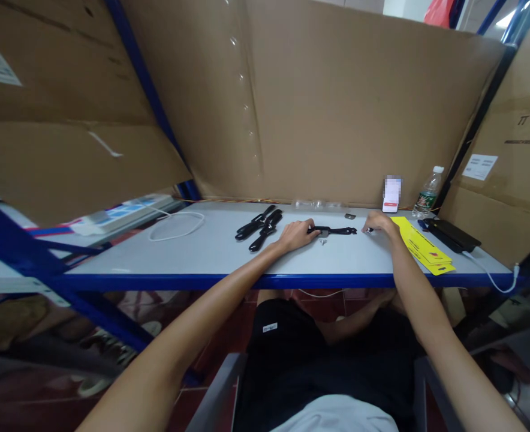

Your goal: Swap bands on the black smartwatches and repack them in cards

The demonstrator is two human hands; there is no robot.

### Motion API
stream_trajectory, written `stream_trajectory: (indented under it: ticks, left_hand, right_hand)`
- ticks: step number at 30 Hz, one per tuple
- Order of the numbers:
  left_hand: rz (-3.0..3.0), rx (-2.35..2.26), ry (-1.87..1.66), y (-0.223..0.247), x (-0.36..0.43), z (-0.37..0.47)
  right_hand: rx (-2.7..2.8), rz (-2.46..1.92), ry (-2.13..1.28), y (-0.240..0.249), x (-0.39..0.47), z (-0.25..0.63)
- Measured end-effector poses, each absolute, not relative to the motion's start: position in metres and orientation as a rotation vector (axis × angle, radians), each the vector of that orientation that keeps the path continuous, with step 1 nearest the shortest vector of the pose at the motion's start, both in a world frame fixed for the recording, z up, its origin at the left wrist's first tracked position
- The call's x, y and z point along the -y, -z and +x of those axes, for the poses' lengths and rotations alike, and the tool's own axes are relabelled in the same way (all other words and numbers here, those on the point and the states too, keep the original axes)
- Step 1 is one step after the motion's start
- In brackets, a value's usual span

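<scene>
My left hand (298,234) is closed on one end of a slim black handled tool (340,231), which lies flat on the table and points right. A greyish plate-like part shows near my fingers. Just in front of it are some tiny silvery pieces (323,242), perhaps screws. To the right of the tool's tip, my right hand (379,221) pinches something small, dark and shiny, too little to name. Left of my left hand lie several black handled tools (265,229) in a loose pile. A small flat metal plate (350,216) rests behind the held tool.
Yellow printed cards (420,245) lie beside my right forearm. Behind them stand a phone (391,195) and a plastic bottle (427,195). A black case (451,235) has a white cable. Clear plastic (319,205) lies by the cardboard wall (337,108); a power strip (121,215) is left.
</scene>
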State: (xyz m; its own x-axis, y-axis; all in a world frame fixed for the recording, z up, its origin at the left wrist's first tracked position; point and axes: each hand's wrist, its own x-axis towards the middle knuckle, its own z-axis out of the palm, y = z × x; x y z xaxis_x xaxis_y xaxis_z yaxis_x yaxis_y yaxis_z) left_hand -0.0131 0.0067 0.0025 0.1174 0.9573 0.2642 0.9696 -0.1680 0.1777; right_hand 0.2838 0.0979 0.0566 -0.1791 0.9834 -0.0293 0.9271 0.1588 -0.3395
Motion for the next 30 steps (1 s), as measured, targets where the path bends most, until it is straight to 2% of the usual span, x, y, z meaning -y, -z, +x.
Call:
stream_trajectory:
  ticks: [5, 12, 17, 21, 26, 30]
  left_hand:
    - [-2.319, 1.996, 0.511, -0.004, -0.004, -0.013]
    - [-2.303, 2.017, 0.493, -0.002, -0.008, -0.013]
    - [-2.308, 2.002, 0.497, -0.001, -0.008, -0.014]
    - [-2.284, 1.997, 0.461, -0.001, -0.009, -0.013]
    - [-2.279, 2.028, 0.436, -0.003, -0.009, -0.013]
    - [-2.282, 2.040, 0.428, -0.005, -0.007, -0.012]
  right_hand:
    - [2.089, -1.971, -0.606, -0.048, -0.108, 0.276]
    - [2.094, -1.960, -0.642, -0.042, -0.121, 0.288]
    - [1.862, -1.758, -0.619, -0.043, -0.124, 0.286]
    - [1.672, -1.372, -0.703, -0.050, -0.110, 0.264]
    - [1.841, -1.094, -0.981, -0.040, -0.087, 0.211]
    - [1.892, -0.989, -1.036, -0.018, -0.082, 0.178]
